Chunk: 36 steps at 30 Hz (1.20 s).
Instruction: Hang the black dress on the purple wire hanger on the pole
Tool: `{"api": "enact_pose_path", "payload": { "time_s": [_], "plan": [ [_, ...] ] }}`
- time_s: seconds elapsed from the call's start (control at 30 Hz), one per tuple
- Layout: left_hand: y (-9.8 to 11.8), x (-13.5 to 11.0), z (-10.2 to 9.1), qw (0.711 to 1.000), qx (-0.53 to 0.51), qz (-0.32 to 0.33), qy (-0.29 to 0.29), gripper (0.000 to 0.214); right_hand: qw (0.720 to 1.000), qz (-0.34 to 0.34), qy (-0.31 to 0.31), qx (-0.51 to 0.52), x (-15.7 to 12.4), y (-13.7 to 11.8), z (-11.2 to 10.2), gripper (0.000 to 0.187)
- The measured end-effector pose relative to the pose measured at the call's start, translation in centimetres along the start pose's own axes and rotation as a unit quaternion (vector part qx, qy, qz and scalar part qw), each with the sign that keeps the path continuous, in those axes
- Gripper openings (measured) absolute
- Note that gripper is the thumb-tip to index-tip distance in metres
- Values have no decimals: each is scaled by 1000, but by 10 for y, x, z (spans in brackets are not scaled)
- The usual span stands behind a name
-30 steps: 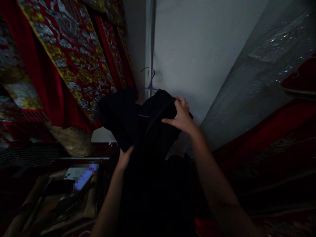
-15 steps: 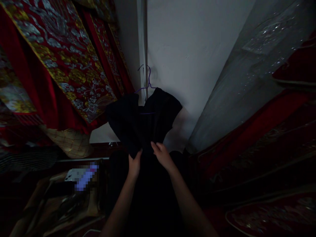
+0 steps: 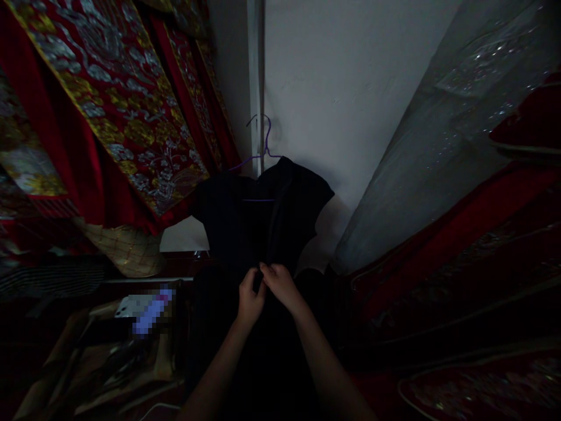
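Note:
A dark short-sleeved shirt [image 3: 293, 202] hangs on a purple wire hanger [image 3: 267, 140] hooked at a narrow pale post. Its front parts in a V, and the hanger's lower bar shows through the opening. My left hand [image 3: 252, 292] pinches the shirt's front edge low on the opening, thumb and forefinger curled. Right beside it, my right hand [image 3: 279, 283] grips the other front edge, its fingertips meeting those of the left. The cloth between the fingertips is too dark to make out in detail.
Red embroidered cloth [image 3: 144, 134] hangs at the left above a netted tan bundle [image 3: 129, 251]. A wooden stool or chair [image 3: 164, 356] stands lower left with a blurred phone-like item [image 3: 153, 313] on it. Sheer glittery fabric [image 3: 421, 128] and red garments [image 3: 438, 245] line the right.
My hands have come together at the middle of the shirt's front; before, they held its edges apart. The left hand moved right, and the shirt now hangs more spread out.

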<state>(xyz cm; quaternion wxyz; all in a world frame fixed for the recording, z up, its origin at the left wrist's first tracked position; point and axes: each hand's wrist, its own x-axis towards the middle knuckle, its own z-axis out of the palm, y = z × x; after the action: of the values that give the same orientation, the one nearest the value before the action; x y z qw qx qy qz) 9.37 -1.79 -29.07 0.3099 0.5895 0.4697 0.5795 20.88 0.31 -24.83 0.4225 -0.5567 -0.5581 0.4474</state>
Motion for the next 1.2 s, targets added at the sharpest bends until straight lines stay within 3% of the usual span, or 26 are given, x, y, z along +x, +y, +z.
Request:
{"api": "enact_pose_path", "payload": {
  "time_s": [0.1,0.33,0.43,0.67,0.77,0.83,1.03,1.13,1.2],
  "plan": [
    [3,5,-1,999,21,27,0,13,999,-24,-19,18,-3,0,-1,51],
    [14,9,-11,997,33,72,-20,19,996,-76,-38,27,-4,5,-7,32],
    [12,8,-8,996,26,79,-24,20,994,-95,-60,11,-3,2,-15,32],
    [12,8,-6,995,43,91,-12,17,975,39,-74,206,-4,-18,-17,31],
    [14,8,-5,994,56,90,-15,13,951,69,-42,299,16,-45,-26,26],
    [12,8,-4,995,59,81,-24,11,940,62,-20,335,39,-76,-39,22],
    [-10,19,-9,993,77,51,-69,12,923,-40,33,382,100,-183,-75,13],
    [0,40,-15,986,102,67,-114,14,942,-125,44,308,99,-201,-71,17],
    [23,62,-19,981,105,99,-130,17,951,-187,58,239,90,-198,-65,24]
  ]
}}
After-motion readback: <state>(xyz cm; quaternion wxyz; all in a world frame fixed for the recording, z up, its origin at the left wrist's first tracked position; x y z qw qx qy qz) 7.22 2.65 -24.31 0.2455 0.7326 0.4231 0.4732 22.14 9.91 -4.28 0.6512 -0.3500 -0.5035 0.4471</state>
